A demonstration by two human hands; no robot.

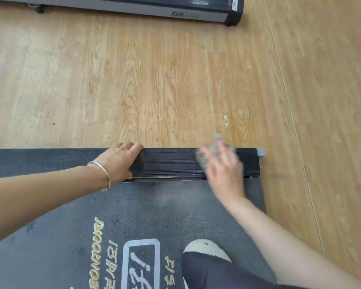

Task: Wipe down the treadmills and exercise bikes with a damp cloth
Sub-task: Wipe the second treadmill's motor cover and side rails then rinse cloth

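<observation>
Looking down on the treadmill [165,205], the person stands on its dark belt, a pale shoe [204,248] at the near edge. The left hand [121,161], a silver bangle [101,170] on its wrist, spans the ribbed side rail [171,161], with fingers curled over the rail's far edge and thumb on its near edge. That is a firm grip. Farther along, near the rail's end corner, the right hand [223,170] is a blur, fingers stretched out flat on the pale grey cloth [218,139], which presses against the rail. Beyond the rail lies wooden floor [133,80] with a white spot [226,122], and a second treadmill [133,9] sits well apart.
</observation>
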